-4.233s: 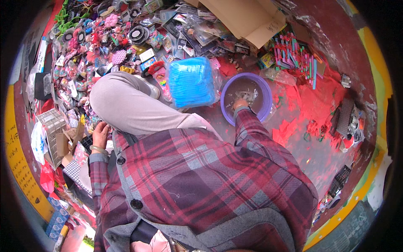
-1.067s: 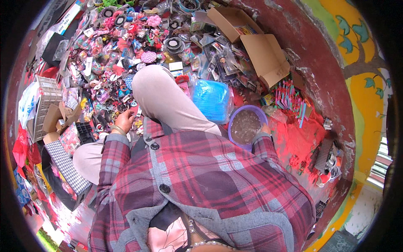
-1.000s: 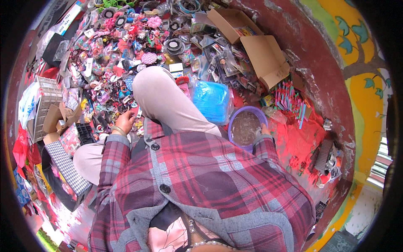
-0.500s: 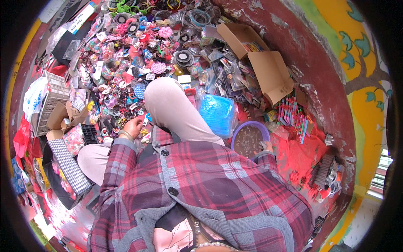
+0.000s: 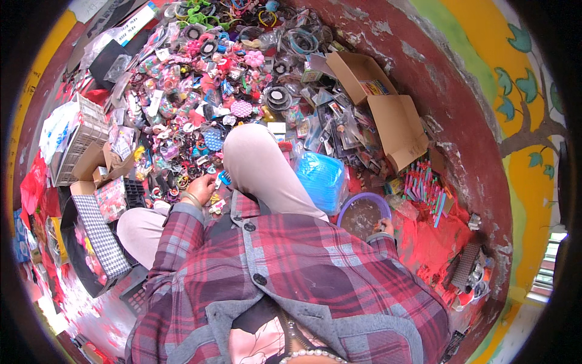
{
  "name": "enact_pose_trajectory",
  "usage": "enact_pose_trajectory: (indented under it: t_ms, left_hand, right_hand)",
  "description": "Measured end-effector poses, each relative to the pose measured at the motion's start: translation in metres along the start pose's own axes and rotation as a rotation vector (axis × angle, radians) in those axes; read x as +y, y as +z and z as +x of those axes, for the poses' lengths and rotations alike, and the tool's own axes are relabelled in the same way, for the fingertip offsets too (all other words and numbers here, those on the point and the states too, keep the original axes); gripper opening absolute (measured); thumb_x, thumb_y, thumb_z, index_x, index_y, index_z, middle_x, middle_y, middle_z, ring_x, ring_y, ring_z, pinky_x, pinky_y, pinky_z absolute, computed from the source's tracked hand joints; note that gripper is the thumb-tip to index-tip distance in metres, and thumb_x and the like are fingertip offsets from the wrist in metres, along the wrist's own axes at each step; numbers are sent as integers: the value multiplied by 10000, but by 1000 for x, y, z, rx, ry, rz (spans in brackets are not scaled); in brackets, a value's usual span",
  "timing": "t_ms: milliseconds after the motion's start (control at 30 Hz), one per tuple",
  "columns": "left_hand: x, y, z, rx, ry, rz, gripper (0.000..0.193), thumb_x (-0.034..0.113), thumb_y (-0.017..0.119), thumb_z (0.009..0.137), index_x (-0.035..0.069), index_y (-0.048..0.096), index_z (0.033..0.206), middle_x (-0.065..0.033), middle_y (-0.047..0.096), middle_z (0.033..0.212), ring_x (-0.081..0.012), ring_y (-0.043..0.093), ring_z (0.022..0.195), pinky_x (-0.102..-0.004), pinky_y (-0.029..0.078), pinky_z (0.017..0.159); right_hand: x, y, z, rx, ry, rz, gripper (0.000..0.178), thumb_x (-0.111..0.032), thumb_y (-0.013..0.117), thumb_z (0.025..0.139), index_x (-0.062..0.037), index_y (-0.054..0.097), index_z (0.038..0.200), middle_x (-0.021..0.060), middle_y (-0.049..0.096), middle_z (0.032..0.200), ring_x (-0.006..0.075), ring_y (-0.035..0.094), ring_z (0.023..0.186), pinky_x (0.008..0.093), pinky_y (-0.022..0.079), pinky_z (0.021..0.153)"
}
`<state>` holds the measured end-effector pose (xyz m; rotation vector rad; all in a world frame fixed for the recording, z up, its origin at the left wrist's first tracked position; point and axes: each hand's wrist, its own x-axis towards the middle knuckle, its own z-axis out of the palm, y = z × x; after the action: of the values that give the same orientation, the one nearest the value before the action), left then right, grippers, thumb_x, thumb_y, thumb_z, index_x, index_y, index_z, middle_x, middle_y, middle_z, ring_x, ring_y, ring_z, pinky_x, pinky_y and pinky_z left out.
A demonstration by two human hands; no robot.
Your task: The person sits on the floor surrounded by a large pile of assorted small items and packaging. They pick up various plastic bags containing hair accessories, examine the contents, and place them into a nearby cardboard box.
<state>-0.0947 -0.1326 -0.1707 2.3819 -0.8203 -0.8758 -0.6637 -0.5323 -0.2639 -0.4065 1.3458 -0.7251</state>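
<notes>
Resting on the purple bowl [image 5: 362,213] as before, right hand [image 5: 384,227] seems curled; left hand [image 5: 202,189], unmoved, grip unclear.

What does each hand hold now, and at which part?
The right hand rests on the rim of the round purple plastic basin. The left hand is among small trinkets; any hold cannot be told.

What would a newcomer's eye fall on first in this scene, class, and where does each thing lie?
First the red plaid shirt filling the lower middle, then the dense spread of small colourful trinkets across the floor above the raised knee. To the right, the right hand dips into a purple bowl beside a blue plastic bag, with open cardboard boxes against the red wall.
</notes>
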Motion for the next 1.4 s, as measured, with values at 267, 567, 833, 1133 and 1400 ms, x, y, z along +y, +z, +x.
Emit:
enact_pose_trajectory:
  t_ms: [267, 567, 833, 1133, 1400]
  left_hand:
    - [4, 0, 1, 11, 41, -11, 255, 148, 546, 809, -8, 575, 1009, -153, 623, 942, -257, 603, 862, -337, 466, 770]
    - [7, -2, -2, -12, 8, -6, 278, 166, 543, 808, 20, 570, 1043, -168, 616, 965, -288, 593, 905, -367, 452, 807]
    - [6, -3, -3, -14, 7, 4, 312, 181, 535, 765, 53, 583, 1046, -193, 606, 962, -328, 574, 924, -401, 440, 813]
    - [-7, 7, 4, 1, 54, 86, 309, 199, 508, 758, 63, 577, 1026, -192, 612, 923, -336, 583, 890, -419, 453, 777]
    - [2, 2, 1, -25, 18, 119, 295, 216, 527, 787, 61, 560, 1036, -192, 596, 961, -347, 562, 928, -425, 441, 817]
  right_hand:
    - [-10, 24, -14, 216, 62, -76, 173, -213, 571, 722, -76, 493, 793, 55, 462, 643, 204, 465, 516, 307, 411, 484]
    - [-12, 39, -8, 392, -4, -396, 188, -227, 593, 717, -83, 496, 787, 52, 459, 641, 213, 464, 519, 310, 416, 490]
    - [-5, 26, -4, 137, 82, -165, 303, -285, 583, 754, -48, 538, 937, 116, 577, 813, 268, 563, 731, 402, 483, 623]
    - [2, -12, 37, -174, 287, -84, 226, -211, 635, 763, -63, 576, 923, 102, 614, 793, 237, 596, 660, 343, 498, 523]
    - [37, 81, 44, -96, 183, -124, 201, -223, 606, 785, -65, 581, 908, 82, 616, 801, 223, 592, 654, 346, 503, 539]
